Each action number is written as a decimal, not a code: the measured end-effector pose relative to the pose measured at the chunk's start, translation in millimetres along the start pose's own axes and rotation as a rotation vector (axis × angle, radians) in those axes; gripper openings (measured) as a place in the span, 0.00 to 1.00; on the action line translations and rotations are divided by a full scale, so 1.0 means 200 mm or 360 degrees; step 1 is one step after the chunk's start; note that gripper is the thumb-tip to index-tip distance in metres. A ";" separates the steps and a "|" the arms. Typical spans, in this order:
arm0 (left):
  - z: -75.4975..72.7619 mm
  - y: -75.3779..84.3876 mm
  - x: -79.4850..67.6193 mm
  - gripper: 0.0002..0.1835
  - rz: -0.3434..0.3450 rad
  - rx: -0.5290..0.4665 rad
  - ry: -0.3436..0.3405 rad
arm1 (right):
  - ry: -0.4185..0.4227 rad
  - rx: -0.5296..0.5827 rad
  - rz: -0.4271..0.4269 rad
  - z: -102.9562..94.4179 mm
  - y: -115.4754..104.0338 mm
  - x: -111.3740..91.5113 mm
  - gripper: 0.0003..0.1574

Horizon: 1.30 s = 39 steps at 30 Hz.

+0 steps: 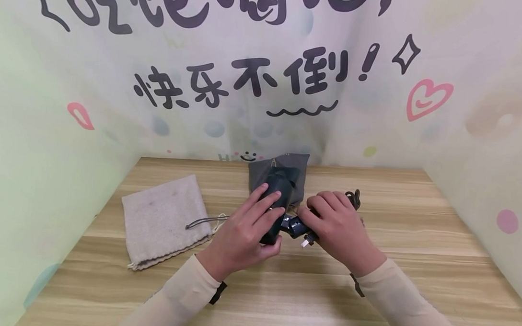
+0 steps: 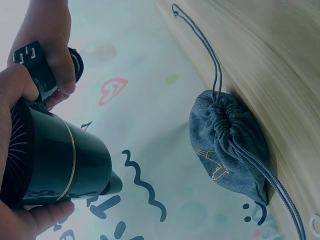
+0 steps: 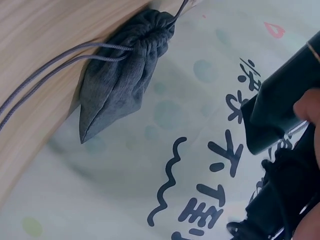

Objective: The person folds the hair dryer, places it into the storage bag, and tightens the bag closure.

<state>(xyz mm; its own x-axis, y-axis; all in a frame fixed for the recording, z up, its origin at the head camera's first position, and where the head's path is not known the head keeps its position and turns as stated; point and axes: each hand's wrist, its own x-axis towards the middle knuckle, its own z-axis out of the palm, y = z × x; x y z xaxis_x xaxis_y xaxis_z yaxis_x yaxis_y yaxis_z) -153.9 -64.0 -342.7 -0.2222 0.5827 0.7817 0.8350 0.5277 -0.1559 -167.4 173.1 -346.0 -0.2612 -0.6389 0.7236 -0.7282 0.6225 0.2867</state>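
Note:
A dark green hair dryer (image 1: 279, 186) is up over the table in both hands. My left hand (image 1: 246, 229) grips its barrel, with the fingers across the top and the thumb below. In the left wrist view, the ribbed rear end of the barrel (image 2: 75, 160) shows between the fingers. My right hand (image 1: 337, 227) holds the handle (image 2: 36, 67) together with the bundled black cord (image 1: 353, 199). A plug with pale prongs (image 1: 307, 241) sticks out under the right fingers. The nozzle (image 3: 272, 112) points away toward the back wall.
Behind the dryer, a dark grey drawstring pouch (image 1: 260, 175) with a yellow drawing stands at the table's back edge. Its long cords trail over the wood. A beige drawstring bag (image 1: 164, 217) lies flat at the left. Printed cloth walls (image 1: 227, 133) enclose the wooden table (image 1: 413, 245).

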 end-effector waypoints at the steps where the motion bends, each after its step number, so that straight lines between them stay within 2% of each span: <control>1: 0.00 0.00 0.00 0.23 -0.0010 0.0008 0.0006 | -0.0002 -0.0007 0.0029 0.00 0.00 0.00 0.10; 3: 0.00 0.00 0.00 0.22 -0.0027 0.0025 0.0015 | -0.0015 -0.0022 0.0087 0.00 -0.01 0.00 0.05; 7: 0.01 0.01 0.01 0.21 -0.0046 0.0051 0.0029 | -0.0063 -0.0039 0.0201 0.00 -0.03 0.00 0.15; 11: 0.01 0.01 0.01 0.21 -0.0056 0.0063 0.0036 | -0.0093 -0.0017 0.0241 0.01 -0.04 0.00 0.16; 16: 0.01 0.01 -0.01 0.21 -0.0031 0.0050 0.0034 | -0.0043 0.0070 0.0172 0.02 -0.02 -0.01 0.13; 20: 0.01 0.01 -0.02 0.22 -0.0002 0.0029 0.0033 | 0.0000 0.0102 0.0093 0.03 -0.02 -0.02 0.05; 26: 0.01 0.00 -0.02 0.22 0.0048 -0.0015 0.0042 | 0.0042 0.0121 0.0018 0.02 -0.01 -0.01 0.18; 39: 0.00 -0.01 -0.03 0.22 0.0093 -0.0115 0.0041 | 0.0070 0.0247 -0.0088 0.02 -0.01 0.00 0.14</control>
<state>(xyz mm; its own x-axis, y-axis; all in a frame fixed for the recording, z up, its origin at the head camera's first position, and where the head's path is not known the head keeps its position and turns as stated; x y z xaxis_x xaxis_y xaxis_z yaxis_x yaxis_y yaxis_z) -154.0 -67.7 -346.6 -0.1599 0.5944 0.7881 0.8805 0.4468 -0.1584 -169.0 170.4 -348.6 -0.1926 -0.6474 0.7374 -0.8306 0.5077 0.2288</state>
